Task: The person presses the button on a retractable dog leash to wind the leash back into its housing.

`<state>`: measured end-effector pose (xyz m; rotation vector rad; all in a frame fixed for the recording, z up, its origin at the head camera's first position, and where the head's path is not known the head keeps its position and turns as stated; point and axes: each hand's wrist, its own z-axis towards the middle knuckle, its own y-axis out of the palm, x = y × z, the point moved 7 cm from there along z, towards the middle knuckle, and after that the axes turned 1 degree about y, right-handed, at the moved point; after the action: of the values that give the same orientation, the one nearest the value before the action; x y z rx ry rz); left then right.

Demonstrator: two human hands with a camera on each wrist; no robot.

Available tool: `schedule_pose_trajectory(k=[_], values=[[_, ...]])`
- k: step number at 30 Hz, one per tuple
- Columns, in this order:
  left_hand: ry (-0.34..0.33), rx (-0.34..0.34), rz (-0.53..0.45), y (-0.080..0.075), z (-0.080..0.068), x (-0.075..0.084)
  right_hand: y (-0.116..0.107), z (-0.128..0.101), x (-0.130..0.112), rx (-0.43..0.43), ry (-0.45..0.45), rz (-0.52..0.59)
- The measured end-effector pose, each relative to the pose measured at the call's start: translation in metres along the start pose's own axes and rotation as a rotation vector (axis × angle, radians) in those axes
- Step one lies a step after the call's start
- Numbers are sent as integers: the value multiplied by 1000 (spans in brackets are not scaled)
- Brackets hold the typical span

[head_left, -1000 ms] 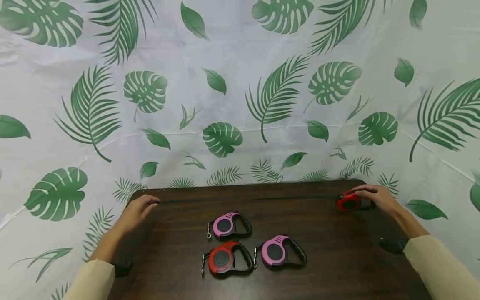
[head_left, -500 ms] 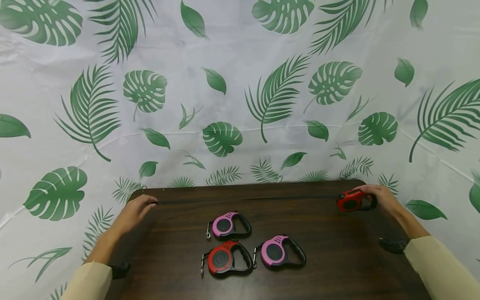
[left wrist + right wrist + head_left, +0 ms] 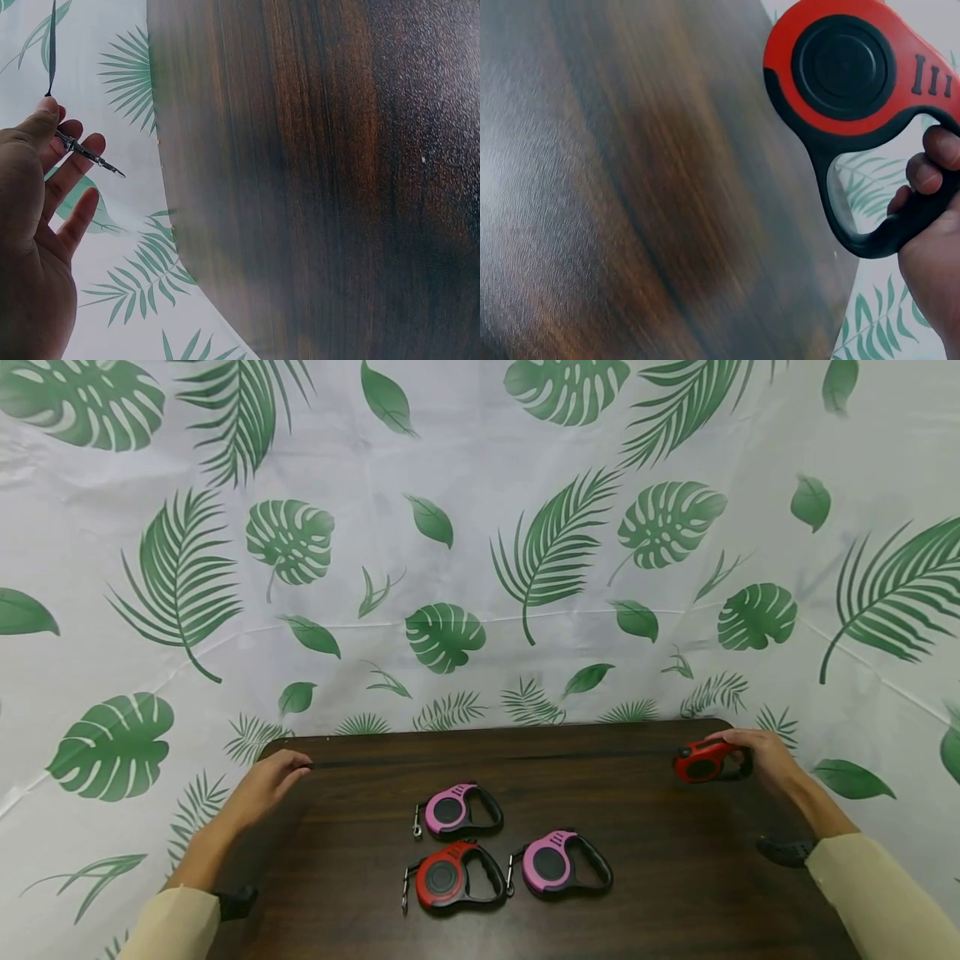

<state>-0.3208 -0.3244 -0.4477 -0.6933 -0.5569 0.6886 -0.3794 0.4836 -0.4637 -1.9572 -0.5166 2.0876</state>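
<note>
My right hand grips the black handle of a red retractable dog leash, fingers curled through its loop in the right wrist view. From its casing a thin black strap runs taut across the far part of the table to my left hand. In the left wrist view, thumb and forefinger pinch the strap's end, and its metal clip dangles by the other, loosely spread fingers. Nearer me lie a pink retractable leash, a second red one and another pink one, each with its clip at the left.
The dark wooden table has rounded far corners. Behind it hangs a white cloth printed with green leaves, close along the back edge and around both sides.
My right hand has slid further onto the red leash's handle and tilted the casing slightly. My left hand has drifted a little to the left with the strap's end.
</note>
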Motion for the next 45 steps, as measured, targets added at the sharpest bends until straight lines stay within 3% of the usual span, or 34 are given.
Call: schedule_pose_trajectory(k=[10,18,26,37,45], values=[[3,16,-27,-4,0,2,0,1,-3,-8,-52,29],[-7,0,-43,-3,-3,0,0,0,-11,25,-83,-24],[13,-7,-61,-1,-2,2,9,2,-10,-38,-84,17],[23,-12,-53,1,6,8,13,6,-9,-19,-16,-218],[-1,-40,-60,3,11,14,23,8,-18,-17,-30,-263]])
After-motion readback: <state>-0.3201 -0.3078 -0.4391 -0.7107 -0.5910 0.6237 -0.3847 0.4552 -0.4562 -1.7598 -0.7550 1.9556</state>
